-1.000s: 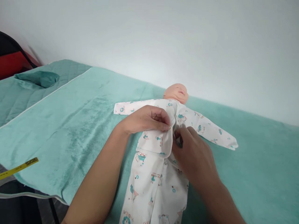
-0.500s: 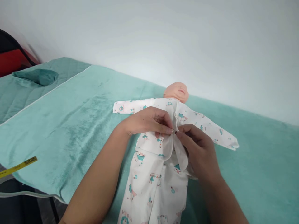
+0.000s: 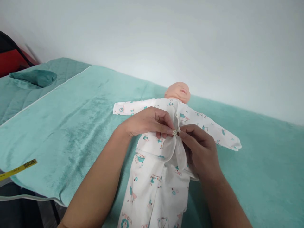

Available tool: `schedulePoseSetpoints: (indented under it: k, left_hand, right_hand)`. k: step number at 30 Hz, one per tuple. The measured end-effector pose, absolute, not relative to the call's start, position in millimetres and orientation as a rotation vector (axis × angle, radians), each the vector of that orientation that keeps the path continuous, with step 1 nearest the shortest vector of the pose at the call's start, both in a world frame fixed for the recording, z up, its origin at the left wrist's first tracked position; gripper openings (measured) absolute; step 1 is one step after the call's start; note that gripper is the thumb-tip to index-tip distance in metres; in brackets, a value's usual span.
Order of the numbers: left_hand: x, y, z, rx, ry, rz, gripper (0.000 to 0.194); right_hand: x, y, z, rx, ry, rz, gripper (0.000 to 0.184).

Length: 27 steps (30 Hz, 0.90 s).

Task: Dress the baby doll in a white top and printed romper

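Note:
A baby doll [image 3: 177,91] lies on its back on a green velvety cover [image 3: 78,126], dressed in a white printed shirt [image 3: 152,144] and matching trousers [image 3: 142,190]. At the front opening of the shirt, my left hand [image 3: 153,122] pinches a small pale button [image 3: 174,132] between thumb and finger. Close against it, the thumb and forefinger of my right hand [image 3: 200,145] pinch the opposite shirt edge. A loose white flap [image 3: 180,155] hangs below the fingertips. The doll's sleeves are spread out to both sides.
Behind the doll rises a pale wall [image 3: 166,41]. A folded green cloth [image 3: 33,78] lies on the quilted part at the far left, near a red and black item [image 3: 11,60]. A yellow strip [image 3: 19,169] sits at the cover's left edge.
The pale button now shows more plainly between my fingertips. Both hands stay pinched at the shirt front, and the whole view has shifted slightly.

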<state>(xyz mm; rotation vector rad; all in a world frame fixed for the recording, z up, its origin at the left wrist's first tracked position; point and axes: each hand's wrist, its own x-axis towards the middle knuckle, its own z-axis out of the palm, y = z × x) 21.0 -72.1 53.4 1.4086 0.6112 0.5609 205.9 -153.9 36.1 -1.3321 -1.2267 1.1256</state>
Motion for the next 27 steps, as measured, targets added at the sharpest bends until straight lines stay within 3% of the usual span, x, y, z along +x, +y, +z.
schedulePoseSetpoints:
  k: [13,27]
  left_hand:
    - [22.7,-73.0,54.8,1.428,0.622,0.54,0.009]
    - [22.4,-72.8,54.5,1.479,0.712,0.538,0.009]
  right_hand:
    - [210.9,-150.3,36.7,-1.17,-1.348,1.235,0.007]
    - [202.8,-151.2,36.4,-1.336,-1.514,0.929,0.015]
